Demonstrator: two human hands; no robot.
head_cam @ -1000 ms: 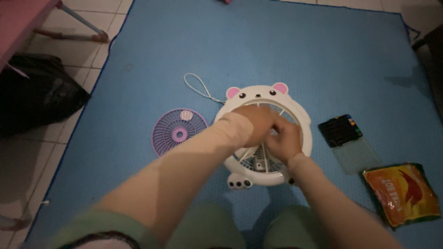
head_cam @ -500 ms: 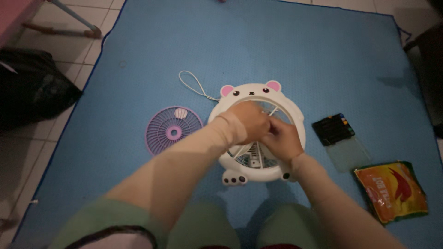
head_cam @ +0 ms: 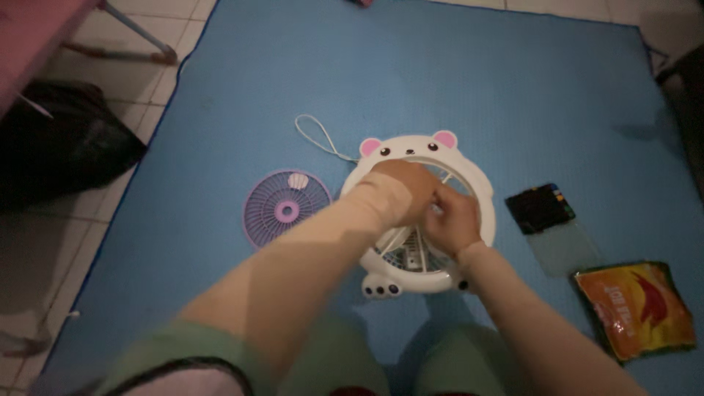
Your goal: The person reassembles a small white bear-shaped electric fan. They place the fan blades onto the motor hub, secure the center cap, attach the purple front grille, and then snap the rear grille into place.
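Head view: blue mat (head_cam: 469,81) on tiled floor (head_cam: 51,249); left hand (head_cam: 411,187), right hand (head_cam: 455,220) pinched together inside white fan (head_cam: 480,191), held item unclear.

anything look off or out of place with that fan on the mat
Yes. The white bear-shaped fan lies flat on the blue mat with its front open. Its purple grille lies apart on the mat, to the left. The left hand and right hand meet at the fan's middle. Nothing looks spilled or broken.
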